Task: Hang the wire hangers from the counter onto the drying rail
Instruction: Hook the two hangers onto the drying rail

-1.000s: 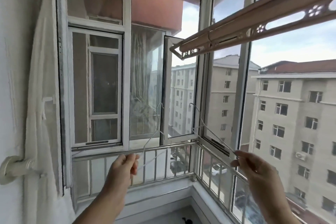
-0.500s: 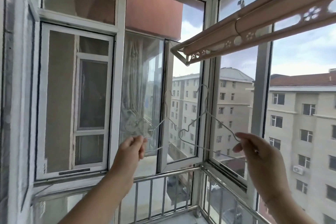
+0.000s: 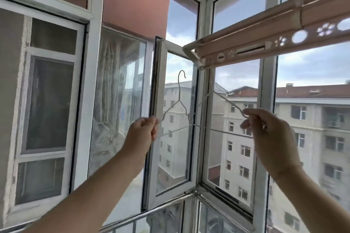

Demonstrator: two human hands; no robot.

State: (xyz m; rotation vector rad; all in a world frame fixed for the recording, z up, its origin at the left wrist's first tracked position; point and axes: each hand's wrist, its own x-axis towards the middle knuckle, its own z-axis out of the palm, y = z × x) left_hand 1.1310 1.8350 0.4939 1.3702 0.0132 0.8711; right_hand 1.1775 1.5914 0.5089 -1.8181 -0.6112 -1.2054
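Two thin silver wire hangers are held up in front of the corner window. My left hand [image 3: 144,130] pinches the end of the left hanger [image 3: 179,98], whose hook points up, well below the rail. My right hand [image 3: 269,134] grips the shoulder of the right hanger [image 3: 225,98]; its neck rises to just under the tip of the pink perforated drying rail [image 3: 246,47], and its hook is hard to make out there. The two hangers' lower bars cross near the window frame.
An open window sash [image 3: 161,119] stands just behind the hangers. The white corner frame post [image 3: 203,15] rises behind the rail's end. A steel guard railing [image 3: 151,213] runs along the bottom. Apartment buildings show outside.
Both hands have risen with the hangers, and the view has tilted up. The right hanger's top now reaches the end of the rail; earlier both hung down near the railing.
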